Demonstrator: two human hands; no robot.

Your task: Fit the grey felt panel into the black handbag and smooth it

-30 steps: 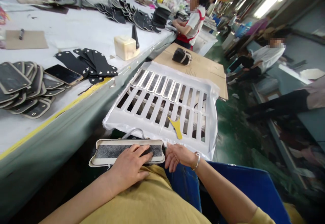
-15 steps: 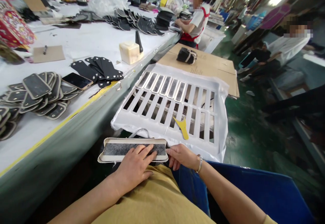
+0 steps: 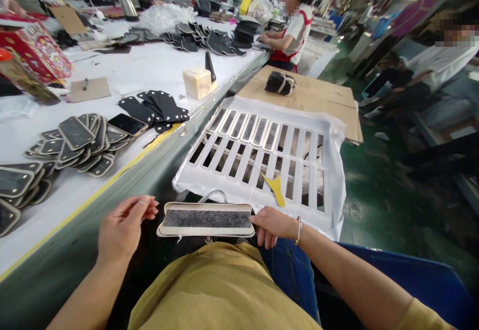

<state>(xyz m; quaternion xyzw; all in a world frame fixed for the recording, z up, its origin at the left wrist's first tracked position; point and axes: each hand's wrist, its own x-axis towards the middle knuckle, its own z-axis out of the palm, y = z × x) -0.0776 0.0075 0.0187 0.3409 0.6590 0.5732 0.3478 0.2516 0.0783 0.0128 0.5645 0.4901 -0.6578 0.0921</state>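
A long cream-edged panel with a speckled dark-grey strip along its middle lies crosswise in front of my body. Its near and far edges look folded up. My right hand is closed on the panel's right end, thumb on top and fingers curled beneath. To the left of the panel, apart from it, my left hand is raised with thumb and fingers pinched together; whether something small is between them is hidden. Beyond the panel, a white slotted tray holds several smaller grey panels in its back row.
A yellow cut-out piece lies on the tray. Cardboard with a tied black bundle is behind it. On the left table are stacked dark panels, a phone and a cream pot. A co-worker sits beyond.
My left hand has lifted off the panel's strip and moved left, its fingers now pinched. My right hand stays at the panel's right end. The view has shifted slightly.
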